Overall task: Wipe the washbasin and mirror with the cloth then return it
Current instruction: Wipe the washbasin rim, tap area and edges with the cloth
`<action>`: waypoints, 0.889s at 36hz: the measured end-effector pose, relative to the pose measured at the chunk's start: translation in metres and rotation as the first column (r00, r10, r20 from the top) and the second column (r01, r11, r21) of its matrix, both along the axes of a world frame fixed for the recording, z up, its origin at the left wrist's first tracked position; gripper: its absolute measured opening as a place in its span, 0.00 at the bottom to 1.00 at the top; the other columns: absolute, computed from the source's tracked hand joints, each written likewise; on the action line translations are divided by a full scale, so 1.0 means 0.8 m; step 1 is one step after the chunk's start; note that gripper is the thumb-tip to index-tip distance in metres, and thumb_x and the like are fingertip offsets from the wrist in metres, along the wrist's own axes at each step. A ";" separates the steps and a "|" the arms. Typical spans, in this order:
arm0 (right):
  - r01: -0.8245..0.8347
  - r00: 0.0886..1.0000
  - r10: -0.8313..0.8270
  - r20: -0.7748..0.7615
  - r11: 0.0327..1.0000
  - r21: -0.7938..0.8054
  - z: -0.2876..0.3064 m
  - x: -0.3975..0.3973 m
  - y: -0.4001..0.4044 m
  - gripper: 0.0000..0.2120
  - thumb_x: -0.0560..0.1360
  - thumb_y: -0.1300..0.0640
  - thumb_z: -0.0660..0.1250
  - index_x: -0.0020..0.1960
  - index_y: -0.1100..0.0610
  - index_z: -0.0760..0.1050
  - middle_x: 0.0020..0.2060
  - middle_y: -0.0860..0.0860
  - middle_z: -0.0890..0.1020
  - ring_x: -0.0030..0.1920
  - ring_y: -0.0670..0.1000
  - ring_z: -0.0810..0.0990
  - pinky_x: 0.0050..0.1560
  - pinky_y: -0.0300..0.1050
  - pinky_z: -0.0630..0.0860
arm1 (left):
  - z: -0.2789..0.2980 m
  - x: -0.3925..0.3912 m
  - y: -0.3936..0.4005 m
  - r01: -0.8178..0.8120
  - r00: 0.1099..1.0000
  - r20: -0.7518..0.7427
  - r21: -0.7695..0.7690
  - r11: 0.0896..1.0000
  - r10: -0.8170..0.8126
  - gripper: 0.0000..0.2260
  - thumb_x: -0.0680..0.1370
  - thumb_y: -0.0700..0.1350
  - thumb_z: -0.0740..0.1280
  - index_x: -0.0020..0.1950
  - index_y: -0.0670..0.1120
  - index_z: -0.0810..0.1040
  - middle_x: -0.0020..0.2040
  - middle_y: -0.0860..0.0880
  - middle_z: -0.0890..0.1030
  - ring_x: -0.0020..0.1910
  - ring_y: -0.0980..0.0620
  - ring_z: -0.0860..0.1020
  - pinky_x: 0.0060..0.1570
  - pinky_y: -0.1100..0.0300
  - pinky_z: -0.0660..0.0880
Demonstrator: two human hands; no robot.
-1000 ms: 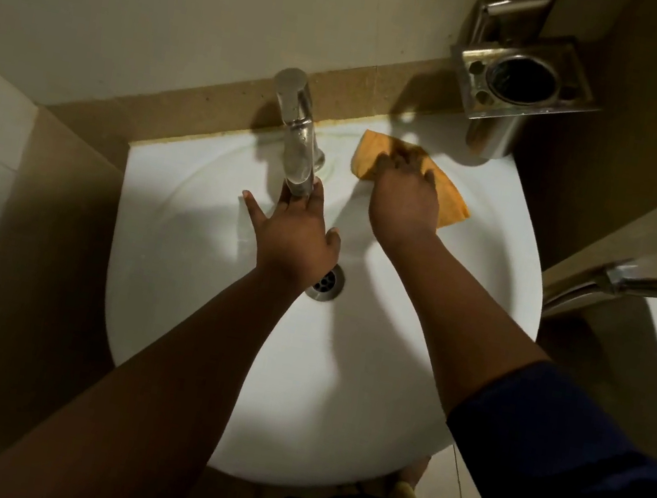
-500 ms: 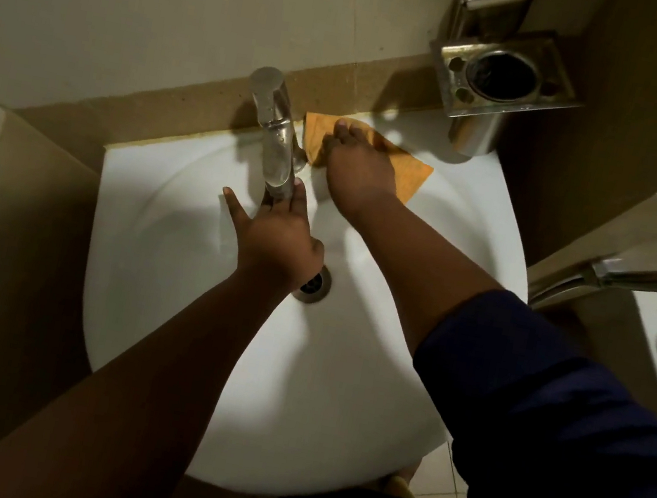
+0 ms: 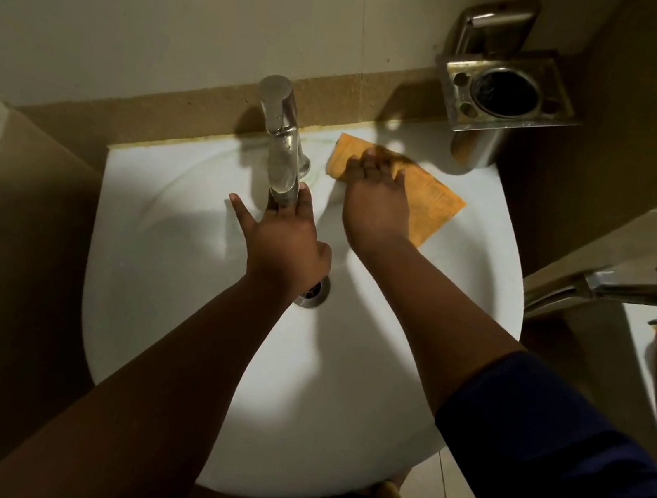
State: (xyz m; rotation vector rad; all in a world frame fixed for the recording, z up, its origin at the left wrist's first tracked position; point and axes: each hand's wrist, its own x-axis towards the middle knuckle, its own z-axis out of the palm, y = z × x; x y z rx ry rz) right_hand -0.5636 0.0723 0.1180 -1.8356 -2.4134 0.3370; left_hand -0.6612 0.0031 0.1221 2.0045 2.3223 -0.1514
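Right hand [image 3: 373, 204] flat, fingers straight, pressing orange cloth [image 3: 430, 200] on washbasin [image 3: 160, 307] rear ledge. Left hand [image 3: 285, 237] fingers rest on faucet [image 3: 281, 141] spout, not curled. Best: even pressure, overlapping strokes around faucet base.

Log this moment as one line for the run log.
step: wiping washbasin rim | right hand: pressing orange cloth | left hand: touching tap spout

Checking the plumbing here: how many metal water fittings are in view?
2. A chrome basin tap stands at the white washbasin's back rim; a chrome hand sprayer hangs at the right edge. Others may be out of frame.
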 end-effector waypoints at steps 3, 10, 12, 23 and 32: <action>-0.065 0.998 0.066 0.008 0.997 -0.046 0.001 -0.020 0.001 0.23 0.82 0.58 0.47 0.76 0.62 0.52 0.75 0.60 0.54 0.75 0.59 0.52 0.73 0.58 0.48 | 0.001 0.000 0.004 0.012 1.000 -0.025 -0.015 1.000 -0.013 0.34 0.74 0.51 0.61 0.76 0.41 0.53 0.73 0.43 0.64 0.66 0.43 0.70 0.66 0.31 0.38; -0.214 0.977 0.214 0.008 0.977 0.012 -0.003 -0.011 0.025 0.22 0.82 0.60 0.47 0.76 0.58 0.53 0.76 0.58 0.54 0.76 0.57 0.51 0.73 0.54 0.49 | 0.000 -0.008 0.001 0.035 0.999 -0.036 -0.002 0.999 -0.035 0.34 0.72 0.49 0.63 0.75 0.40 0.57 0.70 0.40 0.69 0.60 0.40 0.74 0.65 0.29 0.39; -0.194 0.981 0.194 0.011 0.981 0.025 -0.002 0.000 0.035 0.23 0.81 0.62 0.48 0.76 0.57 0.53 0.76 0.56 0.53 0.76 0.55 0.50 0.73 0.53 0.53 | -0.002 -0.012 0.001 0.047 0.998 -0.046 0.001 0.999 -0.047 0.34 0.71 0.49 0.64 0.74 0.40 0.58 0.68 0.41 0.71 0.59 0.40 0.75 0.65 0.29 0.39; -0.022 1.000 0.022 0.003 0.997 0.073 -0.006 0.036 0.052 0.23 0.81 0.60 0.52 0.75 0.55 0.57 0.71 0.58 0.66 0.71 0.59 0.63 0.69 0.52 0.59 | -0.014 -0.020 -0.001 0.087 0.994 -0.069 0.110 0.990 -0.080 0.33 0.66 0.48 0.66 0.69 0.38 0.68 0.57 0.39 0.80 0.53 0.39 0.79 0.62 0.26 0.47; 0.066 0.997 -0.069 0.025 0.994 0.090 -0.001 0.060 0.037 0.17 0.78 0.66 0.53 0.62 0.60 0.72 0.58 0.58 0.78 0.60 0.58 0.74 0.60 0.49 0.66 | -0.015 -0.016 -0.002 0.096 0.992 -0.094 0.177 0.979 -0.080 0.33 0.62 0.48 0.64 0.66 0.36 0.71 0.47 0.39 0.82 0.40 0.40 0.80 0.61 0.25 0.51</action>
